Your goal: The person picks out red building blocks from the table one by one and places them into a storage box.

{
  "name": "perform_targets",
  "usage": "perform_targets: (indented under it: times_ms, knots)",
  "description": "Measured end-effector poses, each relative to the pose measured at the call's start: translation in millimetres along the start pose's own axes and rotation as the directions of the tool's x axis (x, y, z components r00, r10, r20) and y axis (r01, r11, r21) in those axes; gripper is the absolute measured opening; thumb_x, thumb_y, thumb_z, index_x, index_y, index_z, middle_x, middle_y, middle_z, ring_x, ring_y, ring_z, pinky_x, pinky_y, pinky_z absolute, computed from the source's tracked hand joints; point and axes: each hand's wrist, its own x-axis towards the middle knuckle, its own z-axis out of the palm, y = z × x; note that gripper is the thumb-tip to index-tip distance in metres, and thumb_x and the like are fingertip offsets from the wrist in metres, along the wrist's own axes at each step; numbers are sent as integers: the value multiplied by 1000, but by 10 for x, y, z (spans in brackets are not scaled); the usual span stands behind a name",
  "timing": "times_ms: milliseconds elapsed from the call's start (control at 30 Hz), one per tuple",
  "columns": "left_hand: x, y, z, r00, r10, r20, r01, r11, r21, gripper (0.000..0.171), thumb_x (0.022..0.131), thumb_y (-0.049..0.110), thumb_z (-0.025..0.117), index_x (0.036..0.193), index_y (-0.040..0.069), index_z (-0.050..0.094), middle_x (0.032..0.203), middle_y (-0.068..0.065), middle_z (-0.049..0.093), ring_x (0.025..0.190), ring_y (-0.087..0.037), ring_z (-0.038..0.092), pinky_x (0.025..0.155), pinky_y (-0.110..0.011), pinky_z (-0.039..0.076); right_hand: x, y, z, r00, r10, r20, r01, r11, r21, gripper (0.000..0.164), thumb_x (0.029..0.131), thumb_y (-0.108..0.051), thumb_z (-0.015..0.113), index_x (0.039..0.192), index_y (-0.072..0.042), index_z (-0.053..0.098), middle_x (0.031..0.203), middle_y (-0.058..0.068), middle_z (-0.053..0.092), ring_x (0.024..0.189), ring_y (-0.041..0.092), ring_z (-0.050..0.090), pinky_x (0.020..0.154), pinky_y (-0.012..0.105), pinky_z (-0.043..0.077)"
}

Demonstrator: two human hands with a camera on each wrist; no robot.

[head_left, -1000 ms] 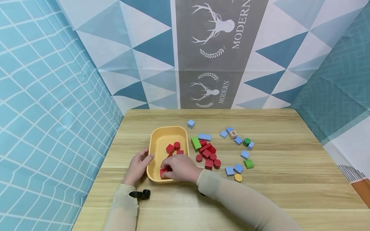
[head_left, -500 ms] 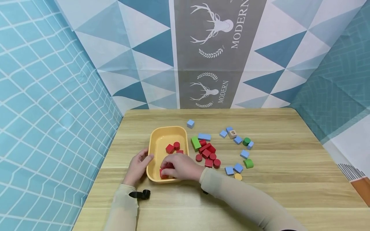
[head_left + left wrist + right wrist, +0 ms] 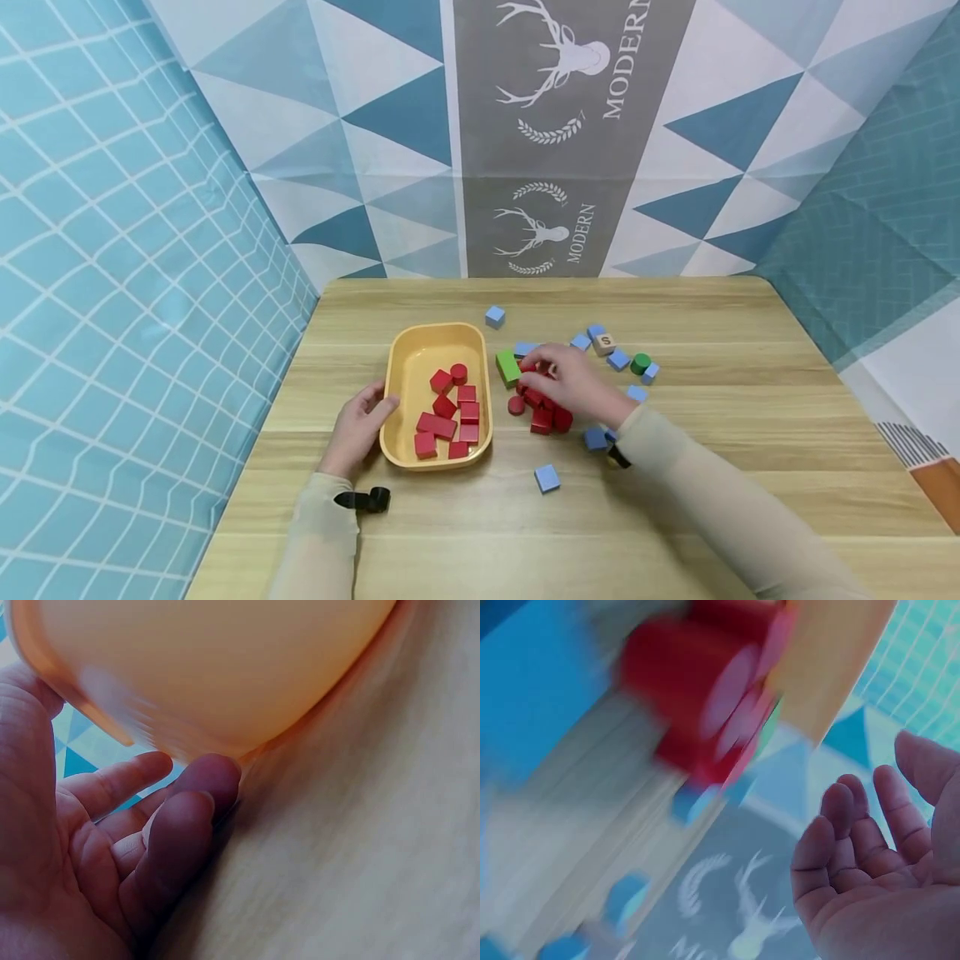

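Note:
My left hand (image 3: 356, 429) holds the near left side of a yellow tray (image 3: 399, 357), thumb over its rim. In the left wrist view the fingers (image 3: 180, 832) curl beside the tray's outer wall (image 3: 217, 667). Several red blocks (image 3: 437, 426) lie inside the tray, mostly cubes, with a cylinder and a longer bar. To its right, my right hand (image 3: 576, 383) hovers over a pile of red blocks (image 3: 542, 421), partly hiding it. Nothing sits in that hand in the right wrist view, where its fingers (image 3: 814, 847) are loosely bent near blurred red cylinders (image 3: 682, 671).
A green block (image 3: 507, 367) stands between tray and pile. Blue blocks (image 3: 618, 359) are scattered right and behind, with a lettered wooden cube (image 3: 604, 343) and a green cylinder (image 3: 641, 363). One blue block (image 3: 547, 478) lies in front on the wooden table (image 3: 480, 533).
My right hand has left the tray and moved right, over the red pile. Red blocks it covered in the tray now show, as does a blue block in front. The left hand stays put.

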Motion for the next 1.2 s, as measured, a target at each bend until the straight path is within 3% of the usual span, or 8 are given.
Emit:
perform_targets:
  times_ms: [200, 367, 567, 767, 900, 1033, 1200]
  knots:
    - [56, -73, -9, 999, 30, -30, -29, 999, 23, 59, 98, 33, 63, 145, 2, 46, 140, -16, 50, 117, -20, 52, 96, -41, 50, -172, 375, -279, 995, 102, 5, -101, 993, -63, 31, 93, -31, 70, 116, -10, 69, 112, 1, 66, 94, 15, 56, 77, 41, 55]
    - [43, -28, -12, 999, 21, -25, -20, 1000, 22, 59, 98, 30, 62, 145, 0, 44, 141, -17, 50, 115, -19, 53, 95, -38, 51, -300, 528, -290, 985, 143, 99, -135, 987, -89, 40, 90, -34, 74, 121, -9, 65, 115, 4, 65, 99, 20, 57, 83, 46, 55]
    - [10, 53, -23, 1000, 4, -12, -3, 1000, 11, 56, 99, 24, 61, 145, -4, 43, 141, -20, 48, 115, -23, 54, 94, -39, 51, -376, 488, -182, 974, 82, 211, -46, 984, -173, 34, 84, -42, 78, 105, -17, 70, 100, -4, 67, 87, 14, 59, 77, 37, 56]
    - [12, -17, -21, 1000, 4, -21, -3, 1000, 19, 57, 99, 27, 62, 145, -1, 44, 141, -18, 49, 116, -21, 53, 94, -36, 51, -400, 403, -106, 981, 29, 189, 19, 969, -247, 16, 84, -37, 79, 90, -26, 67, 83, -17, 60, 74, 8, 55, 67, 28, 53]
    - [14, -83, -15, 999, 15, -36, -14, 1000, 22, 58, 98, 30, 63, 145, 0, 45, 140, -17, 51, 114, -20, 54, 93, -36, 52, -433, 350, -50, 980, -6, 197, 64, 955, -290, 19, 84, -41, 78, 84, -29, 63, 74, -17, 57, 65, 6, 51, 57, 24, 49]
    - [8, -90, -6, 999, 35, -42, -34, 999, 26, 57, 98, 30, 63, 144, -1, 46, 138, -18, 52, 113, -20, 55, 92, -37, 53, -472, 306, 7, 974, 4, 225, 69, 945, -319, 28, 80, -46, 81, 81, -27, 60, 69, -13, 55, 61, 7, 49, 51, 24, 45]
    - [-1, -72, 0, 999, 44, -26, -43, 999, 30, 56, 99, 28, 62, 144, 0, 45, 139, -18, 52, 113, -20, 55, 92, -37, 53, -469, 249, -15, 973, 63, 220, 21, 933, -359, 24, 82, -38, 80, 80, -28, 58, 67, -13, 53, 58, 6, 48, 50, 23, 45]
